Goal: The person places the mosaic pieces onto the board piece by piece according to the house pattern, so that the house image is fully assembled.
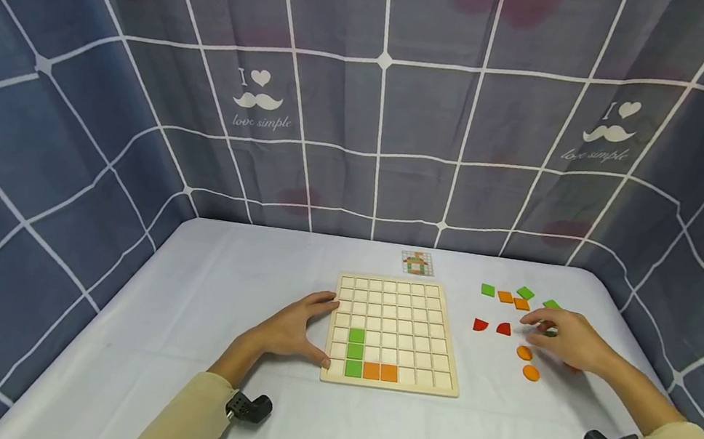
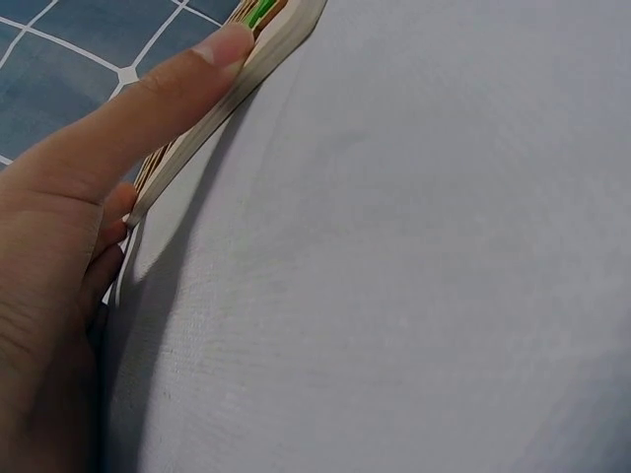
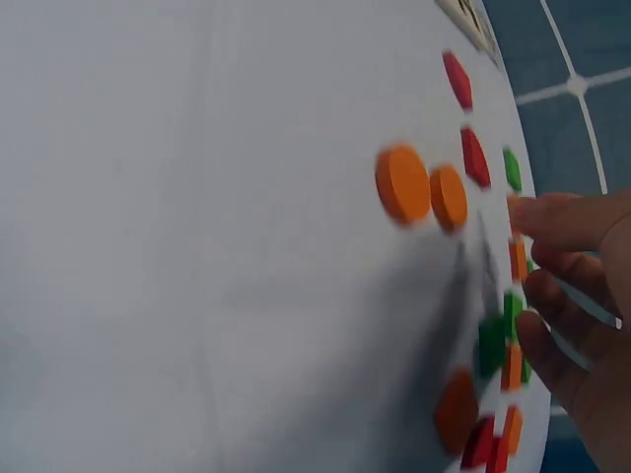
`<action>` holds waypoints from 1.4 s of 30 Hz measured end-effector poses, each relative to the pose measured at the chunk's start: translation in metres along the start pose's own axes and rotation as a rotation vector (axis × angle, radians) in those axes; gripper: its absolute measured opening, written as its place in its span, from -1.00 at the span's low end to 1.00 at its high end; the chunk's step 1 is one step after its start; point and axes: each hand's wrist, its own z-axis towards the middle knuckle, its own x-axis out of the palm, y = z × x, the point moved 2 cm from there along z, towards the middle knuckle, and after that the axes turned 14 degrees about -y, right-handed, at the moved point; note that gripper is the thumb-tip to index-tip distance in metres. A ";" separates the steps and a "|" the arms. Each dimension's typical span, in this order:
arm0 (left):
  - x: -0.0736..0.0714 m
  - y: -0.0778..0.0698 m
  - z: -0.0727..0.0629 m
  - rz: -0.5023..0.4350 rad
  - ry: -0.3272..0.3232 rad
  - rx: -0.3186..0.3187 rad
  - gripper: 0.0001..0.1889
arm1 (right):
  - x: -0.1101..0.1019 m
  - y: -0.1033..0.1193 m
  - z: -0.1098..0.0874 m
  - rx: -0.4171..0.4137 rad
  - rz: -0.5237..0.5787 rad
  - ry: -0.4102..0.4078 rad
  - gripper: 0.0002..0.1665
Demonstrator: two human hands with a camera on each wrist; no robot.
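Curtain (image 1: 424,111) is enclosing the white surface (image 1: 139,340) from 9 to 3 o'clock; unclenched left grip (image 1: 291,325) is touching the central board (image 1: 392,300) at 9; released right grip (image 1: 568,340) is hovering over pieces (image 1: 521,304) at 3.

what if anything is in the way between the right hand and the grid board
Two flat red pieces lie between the right hand and the grid board, probably low enough to pass over. Nothing taller shows in that gap.

On the grey checked curtain (image 1: 424,111): "I", heart (image 1: 260,77), moustache (image 1: 257,101), "love simple".
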 end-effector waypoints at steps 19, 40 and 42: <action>-0.002 0.000 -0.001 -0.008 -0.010 -0.005 0.24 | -0.006 -0.036 -0.005 0.045 -0.119 0.066 -0.78; 0.000 -0.001 0.000 -0.011 -0.010 0.002 0.23 | 0.011 0.026 0.002 0.012 0.222 0.304 -0.90; 0.000 0.000 0.000 -0.005 -0.009 -0.002 0.23 | 0.016 0.034 0.004 -0.022 0.228 0.311 -0.92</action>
